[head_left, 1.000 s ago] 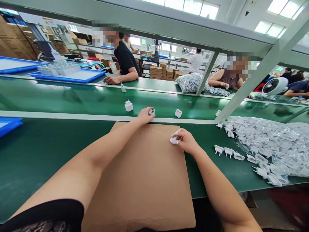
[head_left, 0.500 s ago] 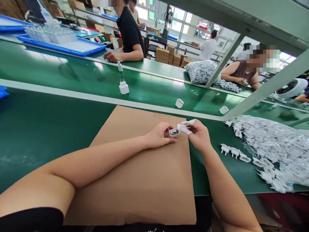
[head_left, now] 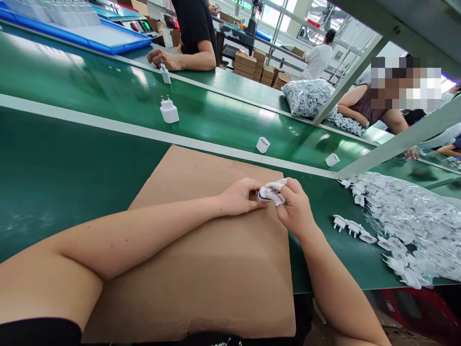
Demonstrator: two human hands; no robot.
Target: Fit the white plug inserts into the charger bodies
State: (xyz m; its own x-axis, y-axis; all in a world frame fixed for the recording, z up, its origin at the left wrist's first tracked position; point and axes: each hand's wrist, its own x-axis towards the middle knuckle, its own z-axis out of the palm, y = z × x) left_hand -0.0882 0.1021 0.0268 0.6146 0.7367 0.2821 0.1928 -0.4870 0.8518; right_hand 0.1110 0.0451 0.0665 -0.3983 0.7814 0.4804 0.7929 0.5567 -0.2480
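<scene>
Over the upper right part of a cardboard sheet point(head_left: 201, 269), my left hand point(head_left: 239, 197) grips a white charger housing point(head_left: 260, 196) between thumb and fingers, its open end turned to the right. White finger covers are on the thumb and fingertips of my right hand point(head_left: 296, 204). These fingers are closed at the housing's open end, pinching a small white plug cap, mostly hidden by the finger covers. The circuit parts inside the housing are now largely covered from view.
Loose plug caps point(head_left: 355, 228) lie right of the cardboard, beside a clear bag of plug caps point(head_left: 414, 221). Past a pale rail, the green belt carries open housings point(head_left: 263, 145) and chargers with pins point(head_left: 169, 111). A metal post point(head_left: 392, 144) slants at right. Co-workers sit opposite.
My right hand has moved left, bringing the plug cap from beside the housing onto its open end. My left hand still holds the housing. The pieces on the belt have shifted slightly left in view.
</scene>
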